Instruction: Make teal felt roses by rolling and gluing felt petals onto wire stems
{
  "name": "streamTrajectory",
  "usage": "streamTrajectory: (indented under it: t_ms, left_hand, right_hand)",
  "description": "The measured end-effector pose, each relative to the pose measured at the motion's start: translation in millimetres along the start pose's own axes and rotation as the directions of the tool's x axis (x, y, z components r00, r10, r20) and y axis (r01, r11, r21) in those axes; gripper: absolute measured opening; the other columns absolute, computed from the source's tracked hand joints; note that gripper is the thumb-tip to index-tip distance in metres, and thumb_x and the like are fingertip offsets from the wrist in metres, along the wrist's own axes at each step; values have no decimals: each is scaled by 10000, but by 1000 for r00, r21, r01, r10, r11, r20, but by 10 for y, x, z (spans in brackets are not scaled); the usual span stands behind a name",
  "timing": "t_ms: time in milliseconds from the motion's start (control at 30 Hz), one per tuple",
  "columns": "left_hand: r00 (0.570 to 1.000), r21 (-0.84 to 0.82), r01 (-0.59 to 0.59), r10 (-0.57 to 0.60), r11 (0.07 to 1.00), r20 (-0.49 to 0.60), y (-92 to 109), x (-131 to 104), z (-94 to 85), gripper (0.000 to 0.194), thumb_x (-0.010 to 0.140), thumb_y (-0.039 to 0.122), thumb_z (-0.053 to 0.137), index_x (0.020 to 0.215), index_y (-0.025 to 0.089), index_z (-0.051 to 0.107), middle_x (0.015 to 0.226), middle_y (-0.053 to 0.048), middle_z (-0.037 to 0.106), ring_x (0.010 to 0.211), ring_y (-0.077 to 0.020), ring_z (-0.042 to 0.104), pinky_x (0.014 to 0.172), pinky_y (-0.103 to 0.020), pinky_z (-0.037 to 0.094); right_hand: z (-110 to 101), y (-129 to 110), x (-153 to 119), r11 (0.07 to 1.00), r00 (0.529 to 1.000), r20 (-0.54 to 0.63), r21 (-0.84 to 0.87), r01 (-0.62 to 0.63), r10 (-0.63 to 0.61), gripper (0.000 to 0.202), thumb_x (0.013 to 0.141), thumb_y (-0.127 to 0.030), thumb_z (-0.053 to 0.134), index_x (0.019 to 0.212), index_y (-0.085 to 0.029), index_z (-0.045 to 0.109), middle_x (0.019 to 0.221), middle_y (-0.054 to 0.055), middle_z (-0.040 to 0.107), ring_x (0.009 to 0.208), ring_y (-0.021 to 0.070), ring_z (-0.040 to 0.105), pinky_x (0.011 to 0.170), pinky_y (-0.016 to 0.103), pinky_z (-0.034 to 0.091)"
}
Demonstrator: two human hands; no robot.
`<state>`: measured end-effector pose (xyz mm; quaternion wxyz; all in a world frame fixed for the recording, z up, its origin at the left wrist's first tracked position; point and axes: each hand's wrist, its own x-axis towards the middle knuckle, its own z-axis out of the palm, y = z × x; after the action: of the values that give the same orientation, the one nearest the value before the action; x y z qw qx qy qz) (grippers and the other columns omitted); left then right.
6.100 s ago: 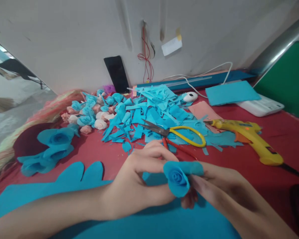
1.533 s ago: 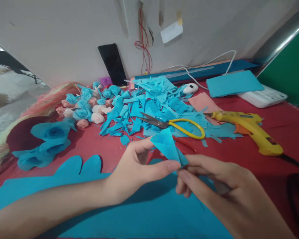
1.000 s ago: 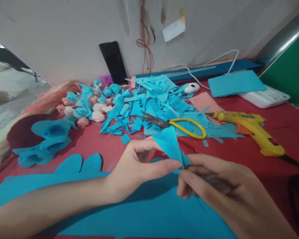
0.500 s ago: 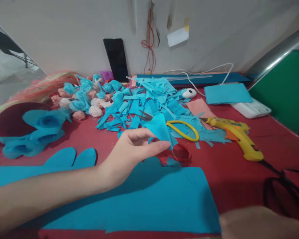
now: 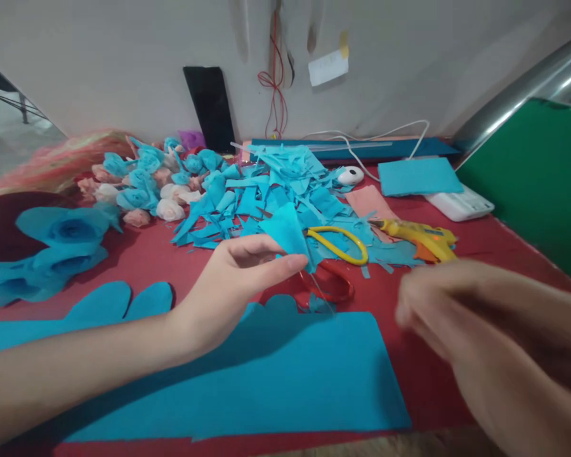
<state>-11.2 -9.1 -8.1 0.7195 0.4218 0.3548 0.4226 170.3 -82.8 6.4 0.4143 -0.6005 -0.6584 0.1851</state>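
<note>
My left hand [image 5: 240,289] is closed, pinching a folded piece of blue crepe paper [image 5: 285,235] between thumb and fingers. A thin clear strand hangs down from that piece. Just behind it lie scissors with one yellow handle [image 5: 345,244] and one red handle [image 5: 337,285]. My right hand [image 5: 476,330] is in the air at the right, blurred by motion with its fingers curled; whether it holds anything is hidden. A yellow glue gun [image 5: 416,238] lies behind the right hand, its grip partly covered. Below my left hand a large blue sheet [image 5: 276,381] is spread flat.
Blue scraps [image 5: 290,171] are heaped at the middle back. Small paper roses [image 5: 145,181] and larger blue flowers [image 5: 66,228] lie left. A phone [image 5: 212,108] leans on the wall. A blue pad [image 5: 419,176] rests on a white device [image 5: 466,204]. A green board [image 5: 537,171] stands right.
My right hand has risen from the lower right corner and come into view over the glue gun's grip. The view has shifted slightly; my left hand keeps its pinch on the blue crepe paper.
</note>
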Motion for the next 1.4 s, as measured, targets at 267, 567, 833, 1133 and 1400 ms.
streamTrajectory:
  t_ms: [267,567,833,1133,1400]
  left_hand:
    - [999,116,-7,11,993,-40,-23,-2,-21,213,602,263,783,529,173,605,465,48,630,426,-91,542,375,-194,321]
    - [979,225,-117,150,967,-137,100,45,-18,218,612,231,758,492,166,588,476,74,503,432,-37,397,415,-159,333]
    - [952,167,-224,252,960,-173,218,123,-48,240,660,148,706,464,159,569,458,78,433,466,-40,357,536,-187,355]
    - [915,107,-336,351,936,-200,317,256,-174,192,679,208,733,541,173,603,585,69,512,683,-67,455,725,-198,347]
    - [944,128,-251,272,959,-188,226,285,-166,220,663,218,734,493,172,602,527,67,492,594,-72,441,627,-208,355]
  right_hand:
    - [180,-68,276,954,949,272,203,-221,162,129,757,-302,604,728,-209,689,717,8,648,627,124,603,477,156,470]
    - [209,-22,290,965,977,191,220,-140,98,98,730,-237,633,649,-211,682,635,-22,638,526,92,568,444,128,456]
    - [188,89,228,972,982,163,200,-126,93,97,724,-275,603,664,-231,665,674,-15,639,552,101,583,451,118,462]
    - [134,245,266,982,982,92,87,-170,162,120,705,-339,616,677,-244,683,675,-11,662,576,130,602,441,146,463]
    - [91,414,342,961,965,82,104,-256,248,149,628,-368,689,630,-219,700,431,-17,554,355,95,472,314,150,362]
